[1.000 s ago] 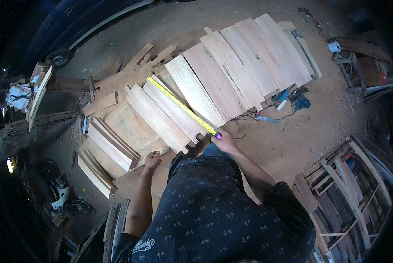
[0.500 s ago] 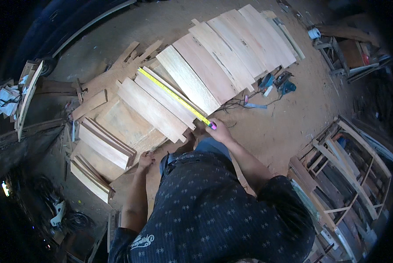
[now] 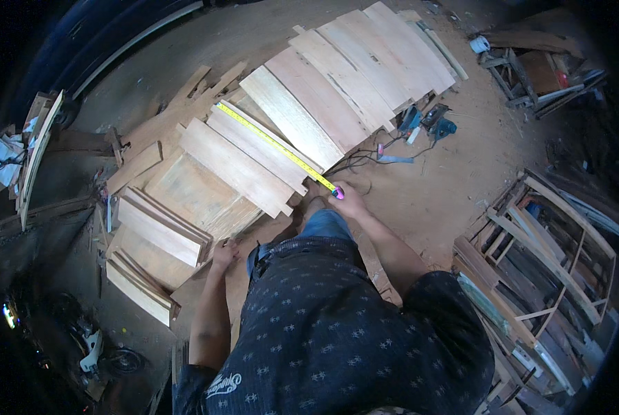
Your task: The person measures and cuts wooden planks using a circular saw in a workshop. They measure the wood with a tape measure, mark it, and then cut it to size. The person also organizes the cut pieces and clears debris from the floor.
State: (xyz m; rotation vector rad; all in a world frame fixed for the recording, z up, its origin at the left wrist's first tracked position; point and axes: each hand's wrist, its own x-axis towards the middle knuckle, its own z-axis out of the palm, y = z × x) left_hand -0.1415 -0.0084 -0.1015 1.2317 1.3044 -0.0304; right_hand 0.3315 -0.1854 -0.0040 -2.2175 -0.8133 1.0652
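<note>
My right hand (image 3: 351,200) is closed round a tape measure (image 3: 338,194) with a pink and dark case. Its yellow blade (image 3: 275,144) is drawn out along a narrow pale board (image 3: 257,150), reaching up to that board's far end. Most of the case is hidden by my fingers. To the left of that board lies another wide plank (image 3: 233,166). My left hand (image 3: 225,253) hangs at the near edge of the work surface (image 3: 195,187), beside a short stack of boards (image 3: 161,232). Its fingers look loosely apart, and nothing shows in them.
Several wide planks (image 3: 351,62) lie side by side at the far right. Blue power tools (image 3: 413,121) and their cables rest on the floor beside them. Curved boards (image 3: 140,287) stand at the near left. A wooden frame (image 3: 551,263) with lumber occupies the right side.
The whole view has shifted slightly, moving the boards up and left in the picture. My right hand still holds the tape measure, its blade still along the board. My left hand stays by the stack.
</note>
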